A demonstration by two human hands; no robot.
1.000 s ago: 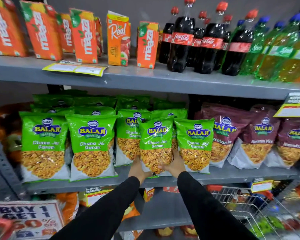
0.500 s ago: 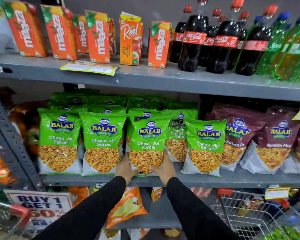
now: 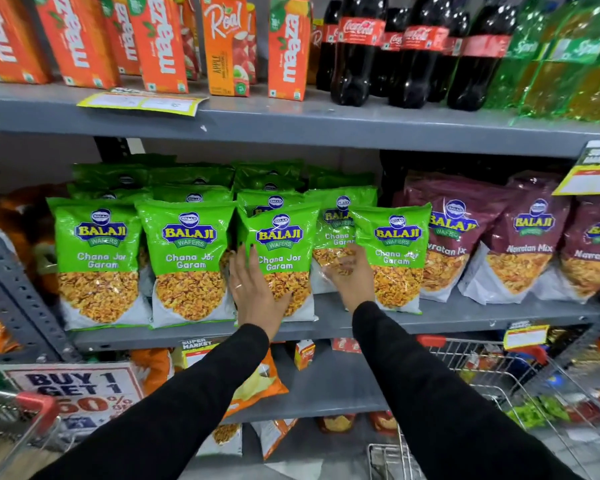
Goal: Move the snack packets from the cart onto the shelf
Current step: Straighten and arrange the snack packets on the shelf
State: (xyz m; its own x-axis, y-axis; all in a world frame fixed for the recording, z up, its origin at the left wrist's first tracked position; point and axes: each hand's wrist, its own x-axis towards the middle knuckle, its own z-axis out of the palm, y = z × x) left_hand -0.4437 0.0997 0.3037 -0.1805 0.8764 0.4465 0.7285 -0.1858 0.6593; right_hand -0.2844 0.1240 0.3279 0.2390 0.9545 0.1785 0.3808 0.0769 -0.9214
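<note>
Fingers (image 3: 248, 268) flat (spread) against green packet (image 3: 284, 244).

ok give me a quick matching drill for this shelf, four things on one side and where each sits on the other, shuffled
Things:
1. cola bottles
2. maroon packets
3. left hand
4. juice cartons

Places:
A. top shelf, left part
B. flat on a green packet
C. top shelf, right of the cartons
D. middle shelf, right end

Pairs: 1-C, 2-D, 3-B, 4-A
</note>
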